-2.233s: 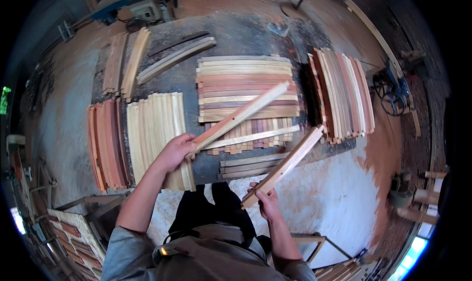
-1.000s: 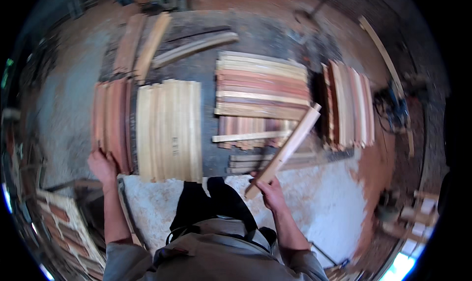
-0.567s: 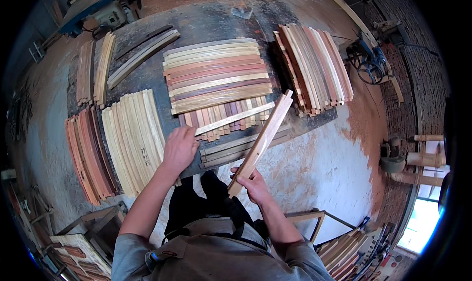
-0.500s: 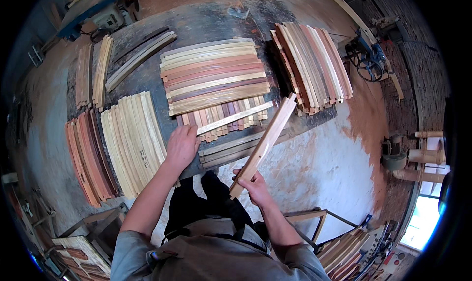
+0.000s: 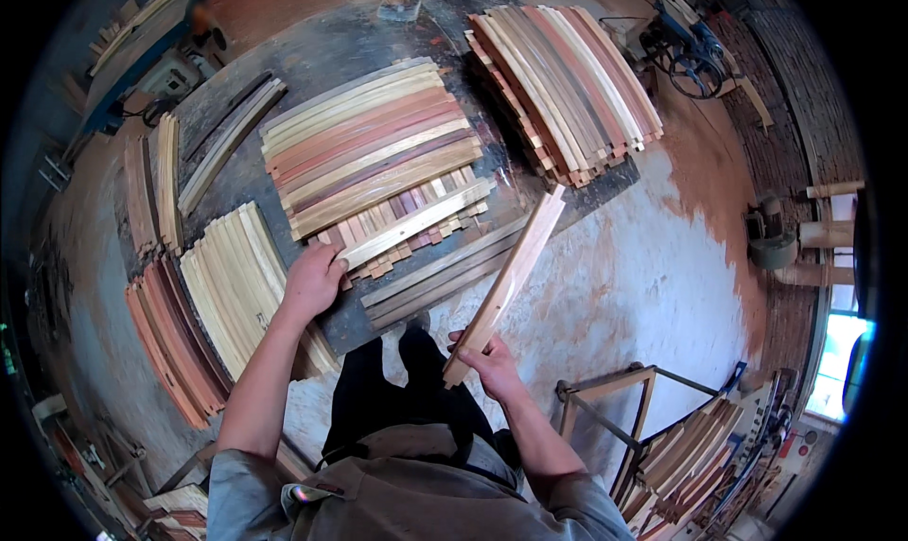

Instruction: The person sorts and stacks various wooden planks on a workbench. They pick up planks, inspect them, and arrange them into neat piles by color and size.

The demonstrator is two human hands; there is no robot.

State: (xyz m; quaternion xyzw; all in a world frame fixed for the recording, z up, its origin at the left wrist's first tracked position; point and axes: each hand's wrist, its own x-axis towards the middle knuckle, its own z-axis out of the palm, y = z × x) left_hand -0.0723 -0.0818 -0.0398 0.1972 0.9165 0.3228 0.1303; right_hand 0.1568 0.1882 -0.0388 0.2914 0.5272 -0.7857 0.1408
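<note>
My right hand is closed around the lower end of a light reddish-brown wooden strip, which slants up and away to the right. A narrowed tongue shows at its far end. My left hand grips the near end of a pale wooden strip with a small dark spot on it. That strip lies across shorter mixed-colour pieces, along the front of a stack of pale, reddish and dark strips. My left fingertips are partly hidden.
A dark worktable carries the stacks. Pale strips and reddish strips lie to the left, and another tall stack stands at the far right. Grey-brown strips lie along the near edge. A frame stand is at the lower right.
The view has turned, so the table and stacks appear shifted left. My left hand now has the pale strip's end, which sits closer against the stack. My right hand keeps its strip.
</note>
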